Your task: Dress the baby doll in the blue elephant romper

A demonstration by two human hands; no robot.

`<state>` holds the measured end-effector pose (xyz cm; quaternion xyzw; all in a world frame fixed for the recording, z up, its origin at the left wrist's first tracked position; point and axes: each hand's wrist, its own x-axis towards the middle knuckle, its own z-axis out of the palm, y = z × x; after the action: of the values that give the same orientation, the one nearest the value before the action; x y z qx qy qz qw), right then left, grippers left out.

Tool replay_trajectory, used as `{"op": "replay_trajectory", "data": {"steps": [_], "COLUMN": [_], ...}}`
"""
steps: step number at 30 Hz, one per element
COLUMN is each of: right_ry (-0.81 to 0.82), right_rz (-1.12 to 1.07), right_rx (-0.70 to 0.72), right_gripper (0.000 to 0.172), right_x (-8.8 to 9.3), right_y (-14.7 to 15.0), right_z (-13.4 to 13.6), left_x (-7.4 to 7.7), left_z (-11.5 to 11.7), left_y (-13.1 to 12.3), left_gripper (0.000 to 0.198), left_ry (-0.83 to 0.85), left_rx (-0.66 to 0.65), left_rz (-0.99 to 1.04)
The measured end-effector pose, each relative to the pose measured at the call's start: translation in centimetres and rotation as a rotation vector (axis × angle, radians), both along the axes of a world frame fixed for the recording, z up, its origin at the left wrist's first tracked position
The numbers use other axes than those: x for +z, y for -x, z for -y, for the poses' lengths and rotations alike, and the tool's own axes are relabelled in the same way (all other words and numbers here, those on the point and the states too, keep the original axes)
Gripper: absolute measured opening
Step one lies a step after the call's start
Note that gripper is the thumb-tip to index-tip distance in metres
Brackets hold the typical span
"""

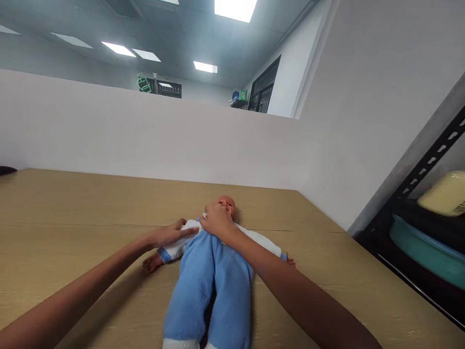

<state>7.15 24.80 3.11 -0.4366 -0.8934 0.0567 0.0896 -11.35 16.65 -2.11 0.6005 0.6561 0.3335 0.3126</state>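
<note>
A baby doll (214, 276) lies on its back on the table, dressed in a fluffy blue and white outfit, its head away from me and its arms spread. My left hand (178, 233) rests on the doll's white sleeve at the left, fingers stretched out. At the doll's neck and chin is my right hand (218, 222), fingers curled together, covering part of the face. A small white bit shows beside these fingers; whether it is cloth or part of the collar, I cannot tell.
The wooden table (90, 203) ends at a low white partition (145, 135). On the right, a black metal shelf (407, 194) holds a teal basin (425, 247) and a pale yellow package (445, 194). A dark object (6, 170) shows at the far left.
</note>
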Motion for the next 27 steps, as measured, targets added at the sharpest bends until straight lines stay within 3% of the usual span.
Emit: {"op": "replay_trajectory", "data": {"steps": [6,13,18,21,24,27], "right_ry": [-0.005,0.100,0.385,0.491,0.375,0.175], "right_rz": [0.047,-0.036,-0.087,-0.159,-0.372,-0.476], "right_rx": [-0.079,-0.047,0.200,0.275,0.287,0.276], "right_gripper": [0.032,0.029,0.049,0.046,0.035,0.031], "right_x": [0.7,0.1,-0.1,-1.3,-3.2,-4.9], "right_y": [0.0,-2.0,-7.6,-12.2,-16.3,-19.2], "right_z": [0.1,-0.7,-2.7,-2.8,-2.0,-1.0], "left_x": [-0.1,-1.3,-1.5,-2.0,-2.1,-0.8], "left_z": [3.2,2.6,2.1,1.9,1.8,2.1], "left_y": [0.6,1.9,2.4,3.0,2.9,0.8], "left_gripper": [0.057,0.059,0.062,0.062,0.059,0.049], "left_ry": [-0.074,-0.005,0.015,0.009,-0.110,-0.324], "left_rx": [-0.102,-0.006,0.008,0.001,-0.009,-0.031], "left_rz": [-0.277,-0.346,-0.353,-0.405,-0.504,-0.540]}}
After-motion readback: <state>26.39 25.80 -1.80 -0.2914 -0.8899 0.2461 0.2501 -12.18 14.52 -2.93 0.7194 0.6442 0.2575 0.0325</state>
